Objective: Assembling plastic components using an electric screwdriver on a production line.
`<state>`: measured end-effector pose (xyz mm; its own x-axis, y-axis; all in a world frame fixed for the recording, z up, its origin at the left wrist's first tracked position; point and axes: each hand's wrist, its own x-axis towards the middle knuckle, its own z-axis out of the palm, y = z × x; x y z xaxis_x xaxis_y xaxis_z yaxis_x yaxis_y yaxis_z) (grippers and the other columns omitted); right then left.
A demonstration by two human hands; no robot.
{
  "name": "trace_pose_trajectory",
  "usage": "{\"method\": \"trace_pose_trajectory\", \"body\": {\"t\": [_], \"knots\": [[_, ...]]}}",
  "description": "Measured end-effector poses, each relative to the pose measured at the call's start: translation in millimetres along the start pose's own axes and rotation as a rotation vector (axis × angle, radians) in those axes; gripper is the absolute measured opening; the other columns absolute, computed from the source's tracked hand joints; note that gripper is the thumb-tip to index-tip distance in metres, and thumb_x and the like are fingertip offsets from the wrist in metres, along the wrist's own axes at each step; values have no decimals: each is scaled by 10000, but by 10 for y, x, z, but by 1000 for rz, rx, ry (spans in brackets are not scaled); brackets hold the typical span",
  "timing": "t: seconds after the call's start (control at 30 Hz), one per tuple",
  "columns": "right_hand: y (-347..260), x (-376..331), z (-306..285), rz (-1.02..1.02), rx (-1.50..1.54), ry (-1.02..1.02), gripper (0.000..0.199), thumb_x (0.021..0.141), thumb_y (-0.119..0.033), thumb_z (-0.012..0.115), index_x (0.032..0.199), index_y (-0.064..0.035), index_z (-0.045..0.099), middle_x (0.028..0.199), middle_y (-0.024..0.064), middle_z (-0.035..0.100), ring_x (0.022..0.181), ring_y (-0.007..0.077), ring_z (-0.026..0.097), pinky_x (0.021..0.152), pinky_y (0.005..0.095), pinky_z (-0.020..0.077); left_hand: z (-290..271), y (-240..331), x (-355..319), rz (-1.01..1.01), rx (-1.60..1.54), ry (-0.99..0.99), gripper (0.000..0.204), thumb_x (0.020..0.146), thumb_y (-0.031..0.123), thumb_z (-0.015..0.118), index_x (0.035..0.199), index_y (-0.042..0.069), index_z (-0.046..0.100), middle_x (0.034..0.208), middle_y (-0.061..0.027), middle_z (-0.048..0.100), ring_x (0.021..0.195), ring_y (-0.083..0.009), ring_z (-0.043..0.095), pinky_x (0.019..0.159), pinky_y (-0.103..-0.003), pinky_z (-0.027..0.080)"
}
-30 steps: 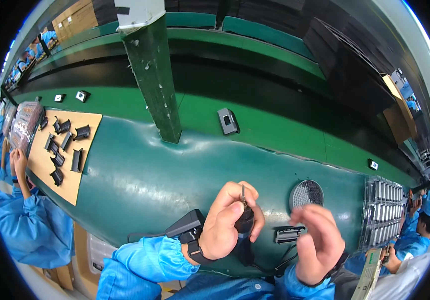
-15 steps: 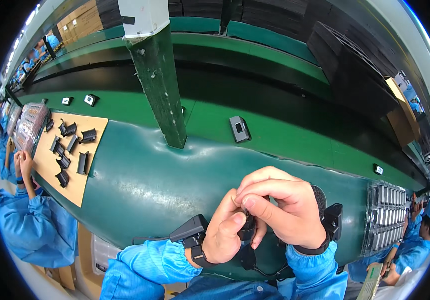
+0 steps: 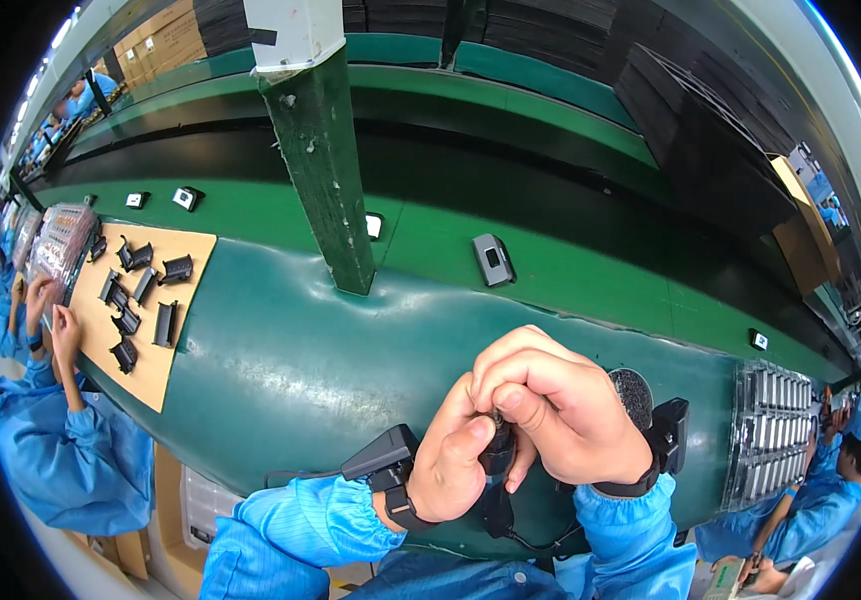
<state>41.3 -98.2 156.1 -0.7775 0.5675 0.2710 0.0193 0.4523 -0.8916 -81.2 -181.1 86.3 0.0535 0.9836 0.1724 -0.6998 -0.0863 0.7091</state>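
Note:
My left hand (image 3: 453, 452) and my right hand (image 3: 572, 408) meet in front of me, low over the green mat. Between them shows a small black part (image 3: 498, 458), its kind mostly hidden by my fingers. The left thumb and fingers close round its side. At its top, the right thumb and fingertips are pinched together. Below the hands hangs a dark piece (image 3: 496, 512) with a black cable. A round black textured pad (image 3: 632, 398) lies beside my right wrist. Each wrist wears a strap with a black device.
A tan board (image 3: 188, 290) with several black plastic parts (image 3: 165, 324) lies left. A clear tray (image 3: 772, 435) of parts stands right. Beyond the mat runs a green belt (image 3: 590, 275) carrying a grey device (image 3: 493, 260). A green post (image 3: 325, 180) rises ahead. Co-workers sit either side.
The grey device and the white items on the belt have shifted slightly right; one now shows beside the post. My right hand has tilted a little, uncovering more of the pad. The left co-worker's hands moved.

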Motion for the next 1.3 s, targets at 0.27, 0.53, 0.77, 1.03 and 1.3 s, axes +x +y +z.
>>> {"method": "trace_pose_trajectory", "body": {"t": [0.27,0.53,0.77,1.03,1.3], "knots": [[57,14,-41,-78,-4,-27,170,1050,-112,564,983,13,658,1059,108,624,918,184,610,810,291,520,-84,-45,11,-38,-40,-15,733,939,510,564,1400,-27,371,949,-176,601,580,-207,607,501,-298,494],[34,21,-78,-81,23,-89,179,1059,-116,548,980,6,652,1070,105,610,918,175,599,810,287,519,-5,41,5,-58,9,-43,717,974,606,502,1283,-29,382,882,-140,579,556,-175,585,500,-281,475],[79,38,-113,-85,123,-158,203,1064,-151,555,989,10,655,1074,104,602,912,165,595,803,288,521,-13,4,-43,-91,-12,-36,729,967,588,503,1317,-38,376,917,-140,587,558,-176,596,502,-279,478],[39,0,-59,-9,175,-65,102,1015,-68,589,985,-9,666,1061,115,641,982,260,600,865,368,501,-40,62,-24,-83,-8,-76,712,973,585,494,1307,-32,381,867,-135,593,546,-173,601,485,-262,465],[118,13,-277,-122,-28,-169,72,943,-49,677,995,1,686,1088,125,641,972,270,627,843,374,521,-64,-87,12,-124,-89,-107,620,1005,534,488,1307,3,383,823,-135,593,528,-175,587,483,-272,469]]}}
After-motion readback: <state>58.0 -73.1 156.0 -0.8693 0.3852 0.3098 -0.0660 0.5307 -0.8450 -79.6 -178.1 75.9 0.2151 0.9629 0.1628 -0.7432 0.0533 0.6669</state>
